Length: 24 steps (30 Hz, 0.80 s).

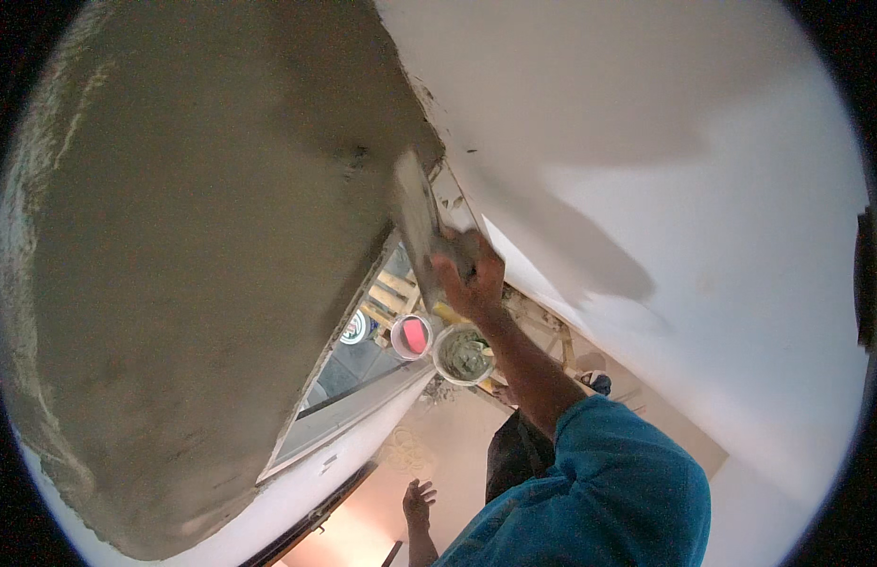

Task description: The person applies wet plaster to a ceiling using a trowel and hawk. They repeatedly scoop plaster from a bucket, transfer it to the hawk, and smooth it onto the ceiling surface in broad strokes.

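My right hand [474, 276] is wrapped round the handle of a plastering trowel [417, 203], whose blade is smeared by motion. The blade lies against or close to the edge of a large area of wet grey plaster [202, 236]; I cannot tell if it touches. Low in the view, my left hand [418, 503] is held up with its fingers apart and nothing in it. Below my right hand stands a bucket of grey-green plaster mix [464, 357]. Beside it, another bucket [398, 348] holds a pink sponge-like block [416, 335].
A smooth white surface [646, 104] meets the plaster along a ragged edge on the right. Wooden slats [393, 291] and a tub with a printed lid [357, 327] lie below. A pale frame-like ledge [349, 425] runs beneath the plaster.
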Available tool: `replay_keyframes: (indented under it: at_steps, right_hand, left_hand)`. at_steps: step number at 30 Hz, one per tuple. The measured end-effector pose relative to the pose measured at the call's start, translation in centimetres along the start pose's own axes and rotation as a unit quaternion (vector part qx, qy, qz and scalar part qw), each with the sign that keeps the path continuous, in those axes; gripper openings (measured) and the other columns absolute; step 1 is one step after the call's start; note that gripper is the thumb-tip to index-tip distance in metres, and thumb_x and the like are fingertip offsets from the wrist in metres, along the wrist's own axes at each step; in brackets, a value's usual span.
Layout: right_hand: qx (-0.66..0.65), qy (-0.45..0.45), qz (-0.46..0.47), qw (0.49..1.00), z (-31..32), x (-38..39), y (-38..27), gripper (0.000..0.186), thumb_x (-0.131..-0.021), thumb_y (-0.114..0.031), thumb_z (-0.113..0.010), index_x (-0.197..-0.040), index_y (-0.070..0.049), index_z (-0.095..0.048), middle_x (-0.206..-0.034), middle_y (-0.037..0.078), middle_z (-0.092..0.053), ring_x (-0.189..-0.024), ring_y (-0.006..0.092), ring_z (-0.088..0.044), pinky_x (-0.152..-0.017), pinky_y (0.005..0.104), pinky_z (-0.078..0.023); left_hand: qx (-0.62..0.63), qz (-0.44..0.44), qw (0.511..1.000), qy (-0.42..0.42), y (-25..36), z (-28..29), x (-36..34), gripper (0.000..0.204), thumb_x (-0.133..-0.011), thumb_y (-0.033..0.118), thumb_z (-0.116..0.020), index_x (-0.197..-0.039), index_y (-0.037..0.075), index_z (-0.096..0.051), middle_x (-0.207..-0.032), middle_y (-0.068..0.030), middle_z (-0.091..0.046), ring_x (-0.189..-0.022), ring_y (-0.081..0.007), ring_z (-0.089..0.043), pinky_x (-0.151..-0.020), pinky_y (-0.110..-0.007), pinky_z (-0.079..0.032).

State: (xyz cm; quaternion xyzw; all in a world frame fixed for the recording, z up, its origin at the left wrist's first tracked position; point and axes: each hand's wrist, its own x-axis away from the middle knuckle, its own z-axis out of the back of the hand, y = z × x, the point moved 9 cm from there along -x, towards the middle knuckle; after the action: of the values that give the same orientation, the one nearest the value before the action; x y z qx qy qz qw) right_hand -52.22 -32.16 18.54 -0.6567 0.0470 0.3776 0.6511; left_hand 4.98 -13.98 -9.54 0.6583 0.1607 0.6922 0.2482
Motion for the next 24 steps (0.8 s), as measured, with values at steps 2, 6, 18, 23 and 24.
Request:
replay_keyframes:
  at_steps: [2,6,18,23,24]
  right_hand:
    - [-0.040,0.030,-0.005,0.999,1.0,-5.1,-3.0,0.041,-0.083,-0.033,-0.069,-0.109,-0.001,-0.063,-0.085,0.012,-0.061,-0.079,0.0198,-0.060,-0.074,0.0325,-0.047]
    - [-0.026,0.095,0.057,0.993,1.9,-13.5,-9.3,0.039,-0.083,-0.032,-0.069,-0.110,-0.004,-0.063,-0.100,0.015,-0.066,-0.090,0.0238,-0.064,-0.081,0.0337,-0.049]
    - [-0.166,-0.176,0.111,0.964,-6.3,-3.9,-15.4,0.044,-0.077,-0.033,-0.076,-0.115,-0.015,-0.063,-0.094,0.013,-0.065,-0.081,0.0248,-0.066,-0.073,0.0348,-0.054]
    - [-0.026,-0.059,0.224,0.973,-2.5,-2.1,-12.6,0.047,-0.068,-0.034,-0.080,-0.110,-0.019,-0.065,-0.084,0.008,-0.063,-0.061,0.0170,-0.061,-0.046,0.0278,-0.051]
    - [-0.010,0.035,0.268,0.963,-1.1,-2.9,-12.1,0.049,-0.066,-0.032,-0.081,-0.111,-0.018,-0.065,-0.083,0.008,-0.062,-0.059,0.0171,-0.059,-0.045,0.0282,-0.050]
  left_hand:
    - [-0.004,-0.011,1.000,-0.009,0.0,-0.1,-0.2,0.047,-0.090,0.048,-0.052,-0.118,0.011,-0.051,-0.102,-0.0136,-0.065,-0.077,-0.0246,-0.065,-0.061,-0.034,-0.049]
    - [-0.022,-0.035,0.999,-0.012,-0.1,-0.3,0.0,0.056,-0.090,0.051,-0.051,-0.123,0.006,-0.046,-0.104,-0.0170,-0.064,-0.079,-0.0286,-0.065,-0.061,-0.035,-0.050]
    - [-0.042,0.002,0.999,0.029,-0.5,-0.6,1.0,0.053,-0.093,0.048,-0.047,-0.127,0.007,-0.045,-0.104,-0.0129,-0.065,-0.079,-0.0211,-0.063,-0.065,-0.032,-0.047]
    - [-0.094,-0.039,0.994,0.041,1.7,-0.3,1.7,0.054,-0.094,0.046,-0.045,-0.128,0.005,-0.044,-0.109,-0.0136,-0.063,-0.081,-0.0222,-0.063,-0.066,-0.032,-0.047]
    - [-0.077,-0.024,0.996,0.041,1.4,0.1,2.0,0.054,-0.094,0.046,-0.045,-0.129,0.005,-0.043,-0.109,-0.0138,-0.063,-0.081,-0.0225,-0.063,-0.066,-0.032,-0.047]
